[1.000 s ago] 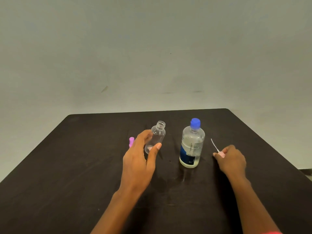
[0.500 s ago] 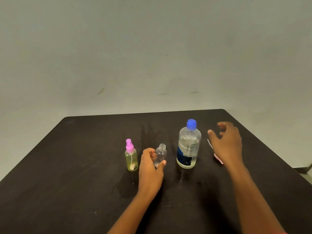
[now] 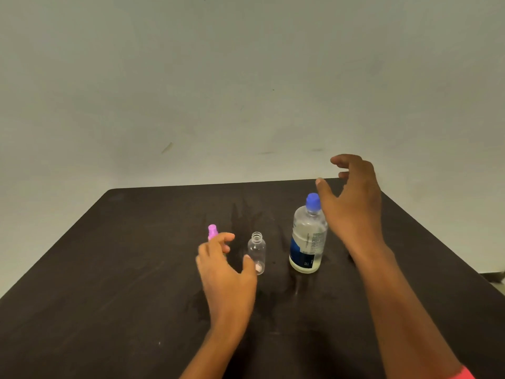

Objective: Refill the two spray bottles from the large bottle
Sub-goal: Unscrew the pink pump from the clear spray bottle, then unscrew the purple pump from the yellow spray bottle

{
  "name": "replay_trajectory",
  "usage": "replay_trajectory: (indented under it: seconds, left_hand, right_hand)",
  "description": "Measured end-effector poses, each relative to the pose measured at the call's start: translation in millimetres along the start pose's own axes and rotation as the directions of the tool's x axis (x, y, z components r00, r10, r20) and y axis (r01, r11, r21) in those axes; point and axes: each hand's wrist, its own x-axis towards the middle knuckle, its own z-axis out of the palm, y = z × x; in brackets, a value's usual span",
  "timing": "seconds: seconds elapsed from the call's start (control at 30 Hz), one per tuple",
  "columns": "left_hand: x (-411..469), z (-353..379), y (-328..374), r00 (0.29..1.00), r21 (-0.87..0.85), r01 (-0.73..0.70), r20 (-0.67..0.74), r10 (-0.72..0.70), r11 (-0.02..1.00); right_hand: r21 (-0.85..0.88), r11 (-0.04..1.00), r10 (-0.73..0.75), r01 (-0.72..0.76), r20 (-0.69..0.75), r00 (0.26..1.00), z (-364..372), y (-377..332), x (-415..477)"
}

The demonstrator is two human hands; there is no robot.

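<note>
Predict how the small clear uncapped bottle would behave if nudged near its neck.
The small clear bottle looks nearly empty, so it is probably very light and would skid or topple easily. Its tall, narrow shape favours tipping; once down, the round body may roll.

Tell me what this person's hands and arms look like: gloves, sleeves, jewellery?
The left hand and right hand are bare: no gloves, rings or watch show. Forearms are uncovered; only a sliver of pinkish-red sleeve shows on the right arm.

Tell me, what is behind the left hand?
A pink spray cap sticks up behind the left hand. The hand covers whatever lies below the cap.
</note>
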Motion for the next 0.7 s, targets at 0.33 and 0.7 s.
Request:
replay_trajectory:
  seconds: [0.33, 0.7]
  left_hand:
    - [43.7, -27.5, -54.5, 0.939, 0.169, 0.228, 0.224, -0.262, 0.959]
    - [44.2, -37.6, -25.0, 0.976, 0.014, 0.072, 0.203, -0.074, 0.997]
  right_hand:
    - [0.111, 0.991, -0.106, 0.079, 0.255, 0.961, 29.7, -32.6, -26.1]
    - [0.138, 0.989, -0.117, 0.050, 0.540, 0.833, 49.4, -42.5, -40.5]
